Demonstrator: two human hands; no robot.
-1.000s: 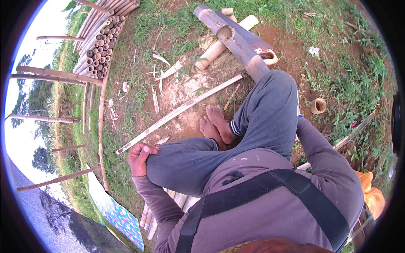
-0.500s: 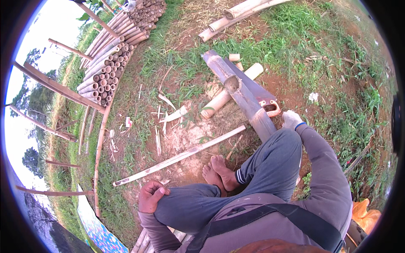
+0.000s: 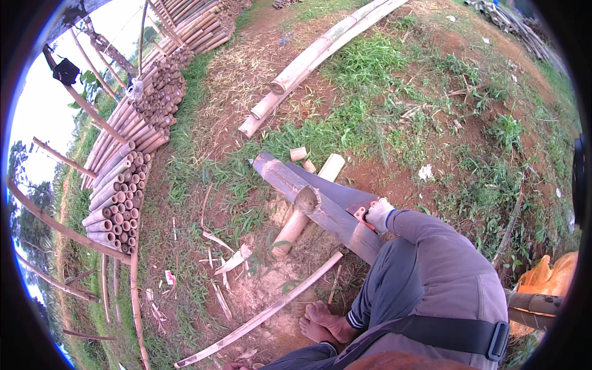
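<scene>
My right hand (image 3: 380,216), in a white glove with a blue cuff, is closed round the orange-brown handle (image 3: 359,211) of a hand saw. The saw's wide dark blade (image 3: 336,191) lies along the far side of a thick grey-brown bamboo pole (image 3: 280,177) with a notch-like opening at one joint. That pole rests across a shorter pale bamboo piece (image 3: 291,232), and its near end reaches my bent right knee (image 3: 394,265). Only a sliver of my left hand (image 3: 237,366) shows at the lower edge; its fingers are cut off from view.
A long split bamboo strip (image 3: 265,314) lies before my bare feet (image 3: 327,322). Two small offcuts (image 3: 298,153) sit beyond the pole. Long bamboo poles (image 3: 327,55) lie farther off. Stacked bamboo (image 3: 120,209) fills the left. An orange sack (image 3: 555,274) is at right.
My right hand has moved from beside the saw onto its handle and closed there. The view has tilted up and shifted right, so my left hand has nearly left the lower edge.
</scene>
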